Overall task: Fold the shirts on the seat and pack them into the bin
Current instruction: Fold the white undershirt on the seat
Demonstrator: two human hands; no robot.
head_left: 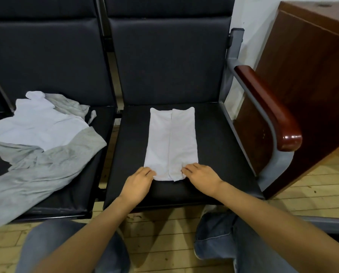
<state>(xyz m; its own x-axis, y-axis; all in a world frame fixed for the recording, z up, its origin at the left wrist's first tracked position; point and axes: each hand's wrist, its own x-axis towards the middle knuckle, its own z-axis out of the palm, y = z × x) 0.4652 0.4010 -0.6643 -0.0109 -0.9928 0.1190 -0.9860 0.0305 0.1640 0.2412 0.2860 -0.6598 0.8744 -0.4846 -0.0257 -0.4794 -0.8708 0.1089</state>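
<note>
Both grips pinched the near hem of the white shirt (171,142), left grip (139,180) at one corner, right grip (202,176) at the other; the strip lay on the seat (223,144) ahead of them. Lifting both corners level and carrying them forward to the far end would likely keep the fold square.

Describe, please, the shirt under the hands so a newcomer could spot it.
Take the right-hand black seat, beside the wooden armrest. On it lies the white shirt. It alone is folded into a neat narrow strip; the shirts on the left seat lie crumpled.
</note>
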